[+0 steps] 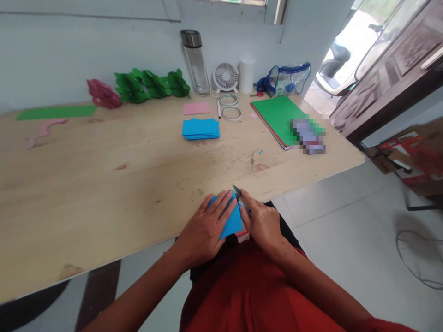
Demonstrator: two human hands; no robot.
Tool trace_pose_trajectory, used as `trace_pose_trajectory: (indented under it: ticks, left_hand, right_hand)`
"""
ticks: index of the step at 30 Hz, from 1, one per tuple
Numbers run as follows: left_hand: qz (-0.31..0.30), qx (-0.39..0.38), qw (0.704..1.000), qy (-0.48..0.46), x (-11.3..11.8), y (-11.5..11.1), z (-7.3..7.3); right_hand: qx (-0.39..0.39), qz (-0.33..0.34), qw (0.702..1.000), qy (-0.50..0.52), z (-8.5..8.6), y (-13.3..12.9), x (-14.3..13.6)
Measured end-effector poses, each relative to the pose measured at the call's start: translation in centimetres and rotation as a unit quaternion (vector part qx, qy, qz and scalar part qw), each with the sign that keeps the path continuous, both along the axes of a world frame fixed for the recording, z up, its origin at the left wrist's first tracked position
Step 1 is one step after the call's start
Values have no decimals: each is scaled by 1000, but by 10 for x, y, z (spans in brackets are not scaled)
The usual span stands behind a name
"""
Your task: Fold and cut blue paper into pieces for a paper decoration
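Left hand: fingers flat, spread on blue paper, 6 o'clock at desk edge. Right hand: fingers curled round bladed tool (tip toward 11 o'clock). Blue stack: 11 o'clock from paper.

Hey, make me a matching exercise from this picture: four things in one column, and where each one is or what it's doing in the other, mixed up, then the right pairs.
Things
1. Left hand
2. Fan
3. Right hand
4. Blue stack

Places and states
A. Gripping a bladed tool
B. Just in front of a pink card
C. Over the blue paper at the table's near edge
D. Between the bottle and the white cylinder

Pairs: 1-C, 2-D, 3-A, 4-B
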State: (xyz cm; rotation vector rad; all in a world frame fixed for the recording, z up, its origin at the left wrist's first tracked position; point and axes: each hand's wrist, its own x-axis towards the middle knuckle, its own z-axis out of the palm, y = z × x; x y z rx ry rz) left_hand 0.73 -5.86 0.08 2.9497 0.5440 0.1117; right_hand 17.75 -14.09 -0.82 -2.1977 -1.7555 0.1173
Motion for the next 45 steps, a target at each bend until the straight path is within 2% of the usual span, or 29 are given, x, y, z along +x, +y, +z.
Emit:
trace_pose_trajectory:
  ticks: [4, 7, 10, 11, 13, 16, 20, 24, 27, 31, 35, 40, 45]
  left_hand:
    - [-2, 6, 1000, 3, 0, 0, 0]
    - [-1, 1, 1000, 2, 0, 0, -1]
    - [4, -6, 1000, -6, 1, 0, -3]
    - [7, -6, 1000, -8, 1, -1, -3]
    - [15, -5, 1000, -11, 1, -1, -2]
    - [33, 6, 999, -20, 3, -4, 1]
    - [90, 32, 993, -70, 11, -8, 10]
    - [163, 58, 977, -125, 25, -6, 20]
    - [203, 95, 966, -126, 34, 3, 29]
    - [239, 132, 959, -77, 43, 19, 36]
    - [268, 114, 957, 10, 52, 31, 32]
    - [273, 71, 959, 32, 58, 35, 31]
    - [272, 46, 961, 19, 54, 39, 38]
  right_hand:
    - [7, 7, 1000, -5, 0, 1, -1]
    - [63, -3, 998, -8, 2, 2, 18]
    - [181, -138, 974, -18, 9, 2, 48]
    - [209, -165, 964, -12, 11, 0, 55]
    - [219, -138, 965, 28, 14, -4, 61]
    - [201, -78, 970, 112, 12, -13, 52]
    - [184, -83, 956, 213, 15, -17, 40]
    - [181, -82, 924, 328, 22, -9, 39]
    - [185, -68, 913, 358, 22, 1, 42]
    - [154, -10, 950, 273, 17, 20, 54]
    - [120, 28, 988, 93, 13, 43, 69]
    - [124, 57, 988, -69, 9, 65, 85]
    - [127, 57, 983, -115, 7, 67, 94]
